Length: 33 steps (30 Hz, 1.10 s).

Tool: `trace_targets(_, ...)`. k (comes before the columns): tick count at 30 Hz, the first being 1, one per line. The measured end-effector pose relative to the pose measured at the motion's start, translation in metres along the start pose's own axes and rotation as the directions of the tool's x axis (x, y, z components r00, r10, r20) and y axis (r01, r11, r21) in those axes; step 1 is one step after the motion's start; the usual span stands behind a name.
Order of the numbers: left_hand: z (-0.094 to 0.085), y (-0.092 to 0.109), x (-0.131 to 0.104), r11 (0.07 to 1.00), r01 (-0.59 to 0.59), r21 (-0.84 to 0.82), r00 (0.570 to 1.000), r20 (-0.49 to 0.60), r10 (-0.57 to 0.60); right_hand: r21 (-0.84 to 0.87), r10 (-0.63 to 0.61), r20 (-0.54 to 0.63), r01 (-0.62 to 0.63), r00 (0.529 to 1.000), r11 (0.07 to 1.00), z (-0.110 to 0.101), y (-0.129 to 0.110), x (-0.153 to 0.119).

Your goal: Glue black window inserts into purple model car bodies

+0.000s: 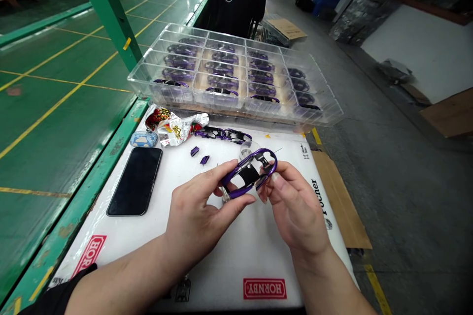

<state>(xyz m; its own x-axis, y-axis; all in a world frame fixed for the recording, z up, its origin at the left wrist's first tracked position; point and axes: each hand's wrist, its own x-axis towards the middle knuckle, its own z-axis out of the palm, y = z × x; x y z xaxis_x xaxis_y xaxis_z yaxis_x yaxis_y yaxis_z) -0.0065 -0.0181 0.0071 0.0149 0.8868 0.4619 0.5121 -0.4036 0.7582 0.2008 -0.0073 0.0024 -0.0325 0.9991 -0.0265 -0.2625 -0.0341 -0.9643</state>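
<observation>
A purple and black oval frame (248, 175) is held above the white work surface, tilted up to the right. My left hand (207, 202) grips its left end between thumb and fingers. At its right end, my right hand (293, 202) has thumb and fingers closed on the frame's lower edge; the fingertips behind are partly hidden. Two small purple pieces (194, 151) lie on the surface to the left. Beyond them rest more purple and black frames (238, 136), next to a small clear round item (248, 149) partly behind the held frame.
A clear compartment tray (229, 103) with several purple frames spans the back. At left lie a phone (135, 181), a blue patterned case (144, 139) and a crumpled wrapper (177, 129). A green post (107, 10) stands back left; a person in black (236, 0) sits beyond.
</observation>
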Motion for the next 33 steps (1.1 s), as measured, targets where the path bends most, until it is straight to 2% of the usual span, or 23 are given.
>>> trace_targets(3,-0.0011,-0.0002,0.0009,0.998,0.046,-0.053,0.999,0.024,-0.045,0.002,-0.055,-0.031,0.055,0.998,0.998,-0.0011,0.0021,-0.0001)
trace_targets(6,-0.0008,-0.0013,0.0021,0.977,0.139,-0.159,0.988,0.086,-0.127,-0.050,-0.116,-0.036,0.114,0.993,0.992,-0.0043,0.0048,-0.0013)
trace_targets(10,0.0017,-0.0033,0.0029,0.924,0.256,-0.283,0.962,0.165,-0.216,-0.116,-0.124,-0.038,0.119,0.992,0.986,-0.0081,0.0058,-0.0025)
trace_targets(13,0.0029,-0.0036,0.0031,0.903,0.294,-0.314,0.951,0.191,-0.244,-0.129,-0.136,-0.040,0.130,0.990,0.983,-0.0083,0.0049,-0.0028)
trace_targets(21,0.0029,-0.0015,0.0032,0.897,0.275,-0.345,0.956,0.195,-0.218,-0.139,-0.155,-0.074,0.144,0.985,0.980,-0.0081,0.0043,-0.0031)
trace_targets(33,0.0001,-0.0024,0.0039,0.930,0.247,-0.273,0.962,0.185,-0.201,-0.118,-0.166,-0.056,0.159,0.985,0.980,-0.0073,0.0029,0.0014)
